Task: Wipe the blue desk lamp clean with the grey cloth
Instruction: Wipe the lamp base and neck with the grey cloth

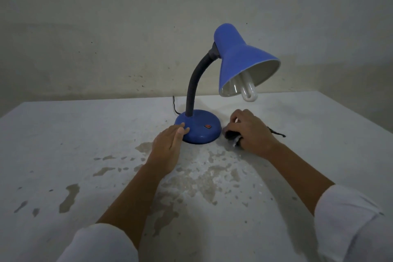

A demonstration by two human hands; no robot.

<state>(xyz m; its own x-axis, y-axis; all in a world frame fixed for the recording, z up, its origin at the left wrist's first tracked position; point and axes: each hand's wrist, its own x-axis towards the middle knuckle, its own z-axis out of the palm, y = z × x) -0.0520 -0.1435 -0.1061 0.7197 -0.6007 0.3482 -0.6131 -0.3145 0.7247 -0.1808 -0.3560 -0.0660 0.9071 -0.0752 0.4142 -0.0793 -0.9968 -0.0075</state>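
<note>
The blue desk lamp (240, 59) stands upright at the middle of the table, with a round blue base (202, 132), a dark bendable neck and a cone shade tilted to the right over a white bulb. My left hand (168, 147) lies flat, its fingertips resting on the base's left front edge. My right hand (251, 132) sits on the table just right of the base, fingers closed around the dark grey cloth (231, 136), which is bunched and mostly hidden under the hand.
The white table (85, 155) has worn, patchy paint in front of the lamp. A dark cord (175, 106) runs from behind the base toward the back edge. A plain wall rises close behind the table.
</note>
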